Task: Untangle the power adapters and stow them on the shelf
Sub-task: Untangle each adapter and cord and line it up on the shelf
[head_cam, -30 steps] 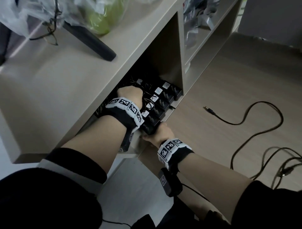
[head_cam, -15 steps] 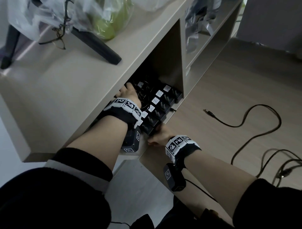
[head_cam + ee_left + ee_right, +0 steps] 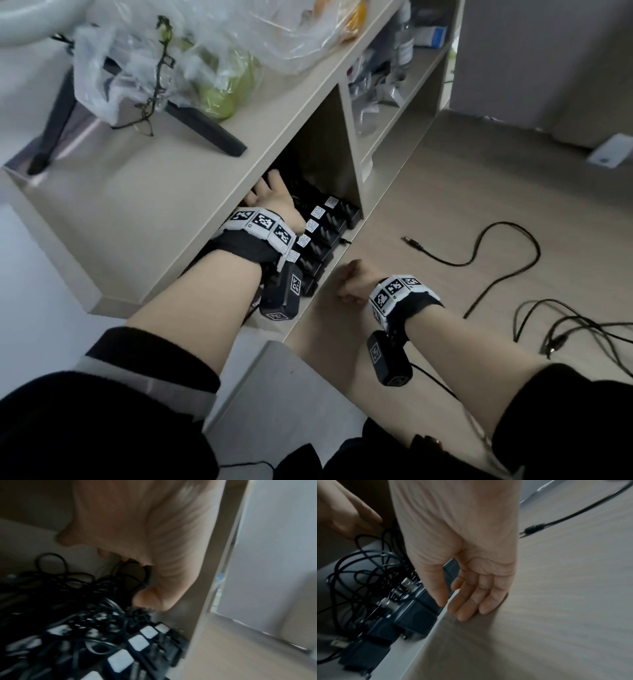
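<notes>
Left hand [image 3: 274, 198]: fingers spread, grasping nothing, over adapters [image 3: 322, 233] at frame centre.
Right hand [image 3: 352, 284]: fingers seemingly relaxed, empty, at shelf [image 3: 329, 270] edge.

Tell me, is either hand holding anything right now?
Neither: the right hand hangs loosely at the shelf edge, and the left hand lies open above the power adapters.

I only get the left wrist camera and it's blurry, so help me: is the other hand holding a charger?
Observer: No, the right hand holds nothing; its fingers hang loose by the shelf front edge.
Operator: Are any wires left outside?
Observer: Yes, a black cable with a plug lies loose on the floor.
Operator: What's on top of the shelf?
Observer: A clear plastic bag with something green inside.
</notes>
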`<state>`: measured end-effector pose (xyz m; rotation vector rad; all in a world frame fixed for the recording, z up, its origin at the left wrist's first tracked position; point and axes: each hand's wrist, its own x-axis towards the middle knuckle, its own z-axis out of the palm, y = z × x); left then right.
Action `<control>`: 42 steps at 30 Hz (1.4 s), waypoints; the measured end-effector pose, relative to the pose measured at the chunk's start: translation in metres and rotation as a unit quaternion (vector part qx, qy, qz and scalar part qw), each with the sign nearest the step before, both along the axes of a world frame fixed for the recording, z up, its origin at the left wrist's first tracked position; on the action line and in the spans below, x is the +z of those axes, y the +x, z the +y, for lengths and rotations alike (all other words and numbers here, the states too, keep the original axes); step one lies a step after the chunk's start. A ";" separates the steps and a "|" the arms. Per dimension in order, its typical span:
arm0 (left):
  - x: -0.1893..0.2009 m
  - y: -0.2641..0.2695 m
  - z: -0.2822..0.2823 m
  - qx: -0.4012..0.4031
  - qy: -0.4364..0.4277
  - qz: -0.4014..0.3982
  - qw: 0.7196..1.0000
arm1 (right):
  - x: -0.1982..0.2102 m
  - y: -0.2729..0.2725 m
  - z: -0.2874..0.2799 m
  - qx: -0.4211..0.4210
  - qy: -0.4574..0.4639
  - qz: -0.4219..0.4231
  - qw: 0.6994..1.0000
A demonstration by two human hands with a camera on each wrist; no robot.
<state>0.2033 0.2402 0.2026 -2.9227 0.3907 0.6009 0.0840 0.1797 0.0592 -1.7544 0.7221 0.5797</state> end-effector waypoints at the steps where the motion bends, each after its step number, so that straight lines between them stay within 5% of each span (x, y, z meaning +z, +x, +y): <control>1: 0.000 -0.008 -0.006 -0.022 -0.012 -0.010 1.000 | 0.003 -0.005 -0.005 -0.008 -0.002 0.001 1.000; 6: -0.015 -0.055 -0.041 -0.155 -0.119 -0.133 0.972 | 0.016 -0.042 -0.035 -0.070 0.001 -0.003 0.998; 8: -0.021 -0.078 -0.061 -0.196 -0.161 -0.126 0.959 | 0.022 -0.066 -0.053 -0.108 -0.019 -0.014 0.994; 14: -0.053 -0.146 -0.120 -0.298 -0.160 0.053 0.940 | 0.032 -0.147 -0.111 -0.268 -0.125 -0.011 0.955; 22: -0.103 -0.245 -0.174 -0.408 -0.116 0.242 0.873 | 0.047 -0.285 -0.156 -0.455 -0.258 0.108 0.845; 28: -0.130 -0.310 -0.186 -0.474 -0.115 0.336 0.806 | 0.050 -0.346 -0.146 -0.347 -0.323 0.246 0.846; 33: -0.138 -0.348 -0.193 -0.538 -0.089 0.368 0.753 | 0.048 -0.352 -0.144 -0.268 -0.348 0.264 0.859; 38: -0.133 -0.359 -0.215 -0.487 -0.171 0.326 0.792 | 0.046 -0.351 -0.144 -0.169 -0.326 0.280 0.887; 42: -0.126 -0.371 -0.240 -0.467 -0.200 0.361 0.782 | 0.040 -0.357 -0.144 -0.163 -0.346 0.241 0.892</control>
